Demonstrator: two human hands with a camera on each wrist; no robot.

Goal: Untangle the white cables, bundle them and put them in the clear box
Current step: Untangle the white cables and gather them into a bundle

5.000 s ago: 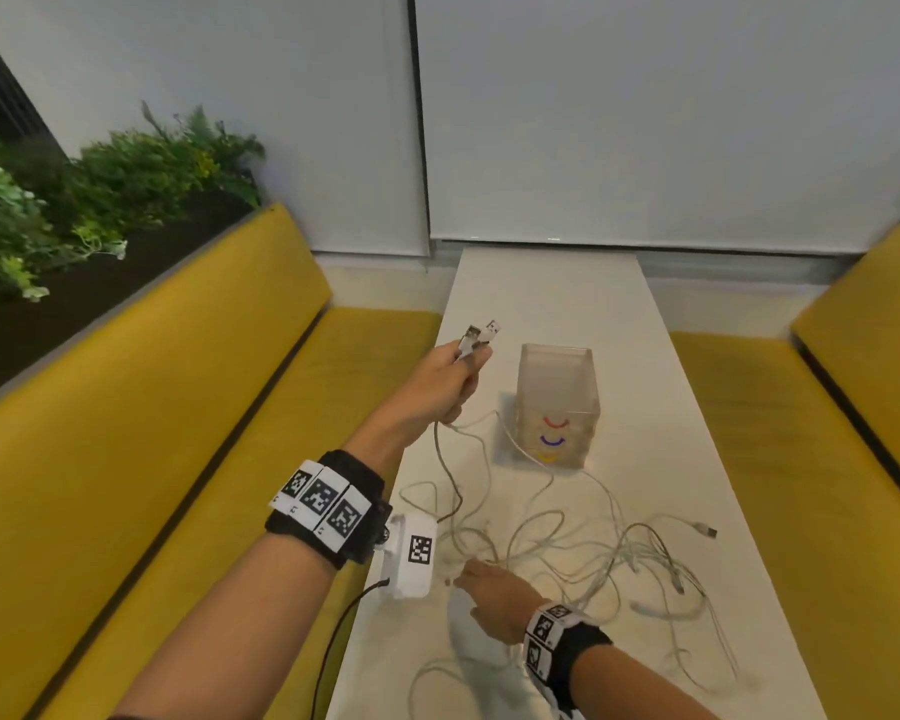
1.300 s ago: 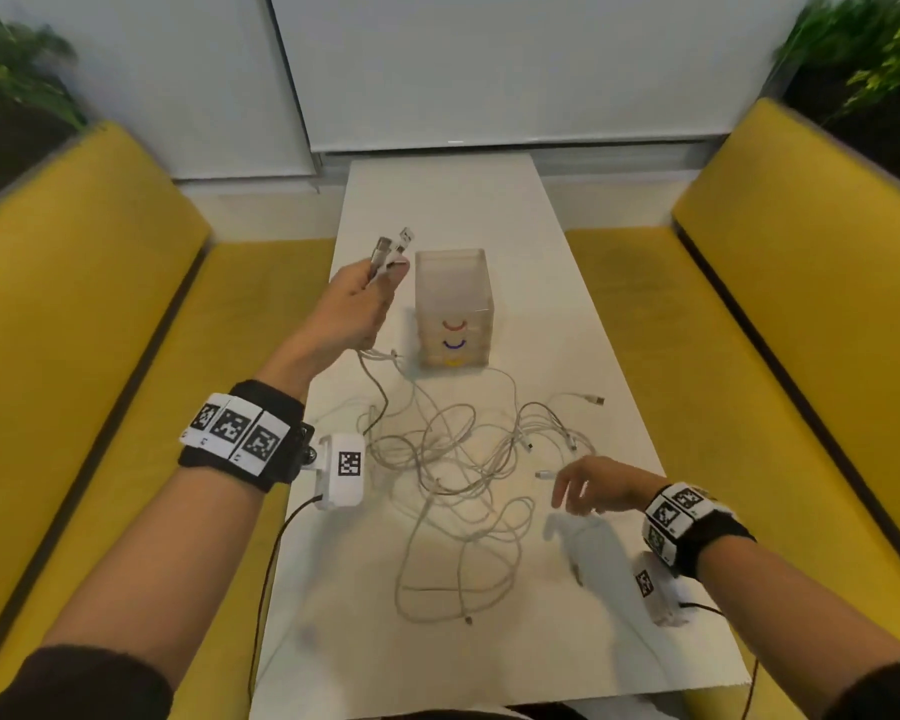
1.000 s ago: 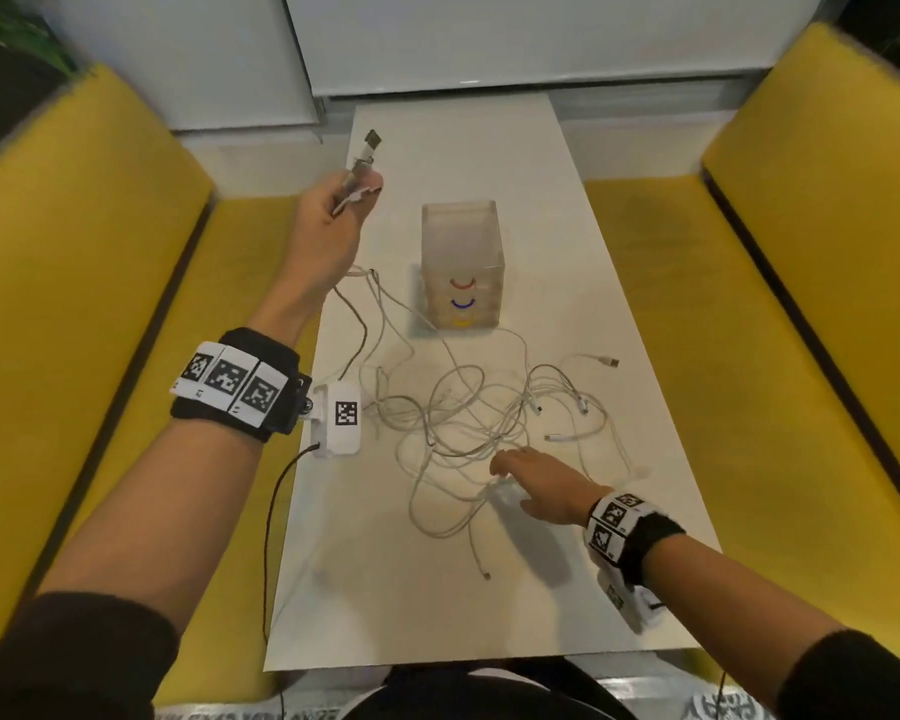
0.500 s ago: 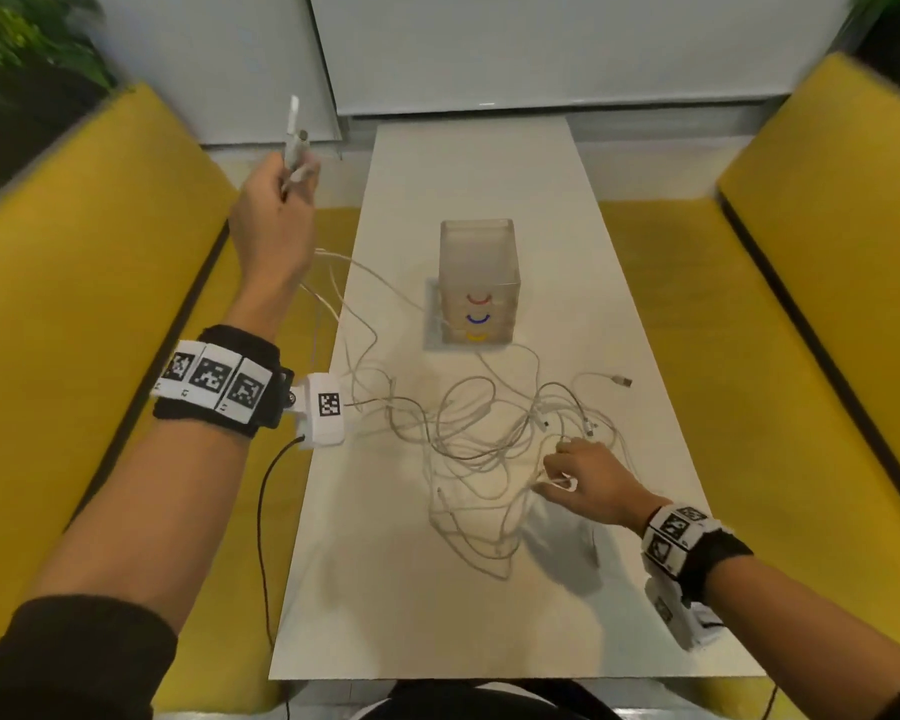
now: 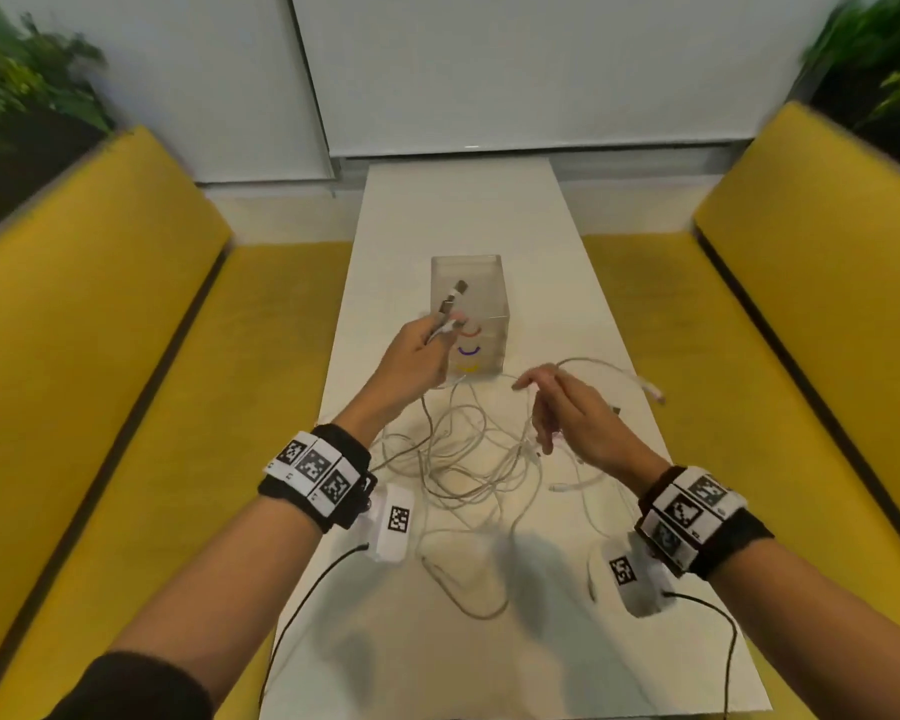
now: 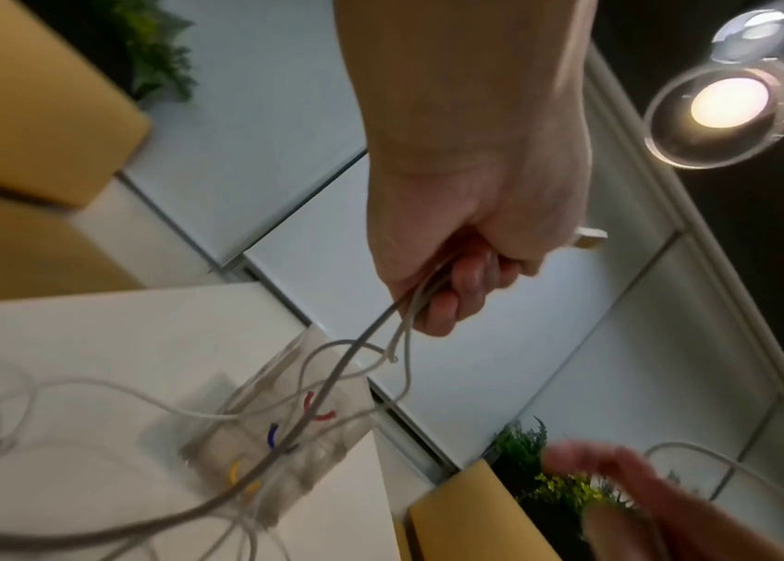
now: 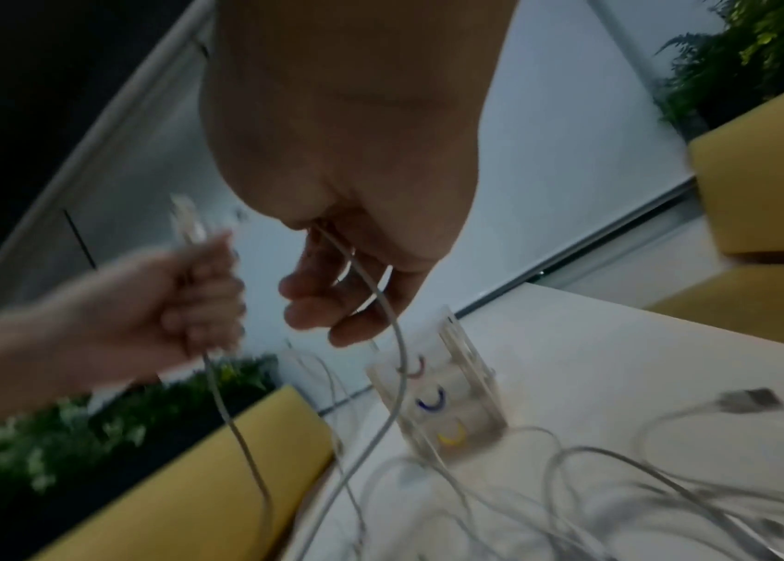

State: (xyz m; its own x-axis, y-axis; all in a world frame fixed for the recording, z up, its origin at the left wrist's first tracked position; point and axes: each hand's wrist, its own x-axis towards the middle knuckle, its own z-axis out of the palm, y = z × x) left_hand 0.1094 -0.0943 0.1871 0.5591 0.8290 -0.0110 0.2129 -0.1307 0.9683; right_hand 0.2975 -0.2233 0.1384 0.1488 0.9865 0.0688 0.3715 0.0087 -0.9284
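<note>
While both hands are raised above the table (image 5: 489, 210), the scene reads like this:

Left hand (image 5: 411, 361): clenched around the plug ends of two white cables (image 5: 463, 459); the USB plugs (image 5: 453, 296) stick out above the fist, and the cords hang down from it to the pile.
Right hand (image 5: 572, 413): its fingers are curled around one white cable, which arcs to the right and ends in a plug (image 5: 653, 392) in the air.
White cables: most lie in a loose tangle on the table, between the two wrists and just in front of the clear box.
Clear box (image 5: 468, 314): stands upright on the table behind the tangle, with red, blue and yellow curved marks on its near wall; its inside looks empty.
Around: yellow benches (image 5: 126, 381) on both sides of the table, green plants (image 5: 17, 90) behind them.
</note>
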